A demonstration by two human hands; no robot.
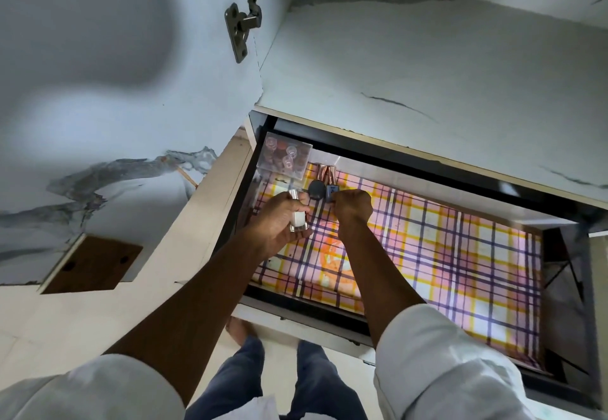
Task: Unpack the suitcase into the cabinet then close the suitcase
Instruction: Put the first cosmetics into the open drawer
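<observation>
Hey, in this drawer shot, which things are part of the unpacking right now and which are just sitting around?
Part of the job:
left hand gripping a small white bottle
right hand placing a small dark item
open drawer with plaid liner

Just there:
clear plastic box
round black compact
door hinge

White rolled-up sleeves (437,363), blue trousers (243,383), bare feet (238,330)

The cabinet (427,67) has a smooth, marble-look finish — white with grey veins — and a dull metal hinge (245,21) on its door. The drawer (411,163) has glossy black walls, lined with checked paper or cloth, faintly shiny. At its far left lies a clear plastic box (285,154). The left hand (279,222) holds a small bottle (297,214) — clear, glassy, with a shiny cap.
</observation>
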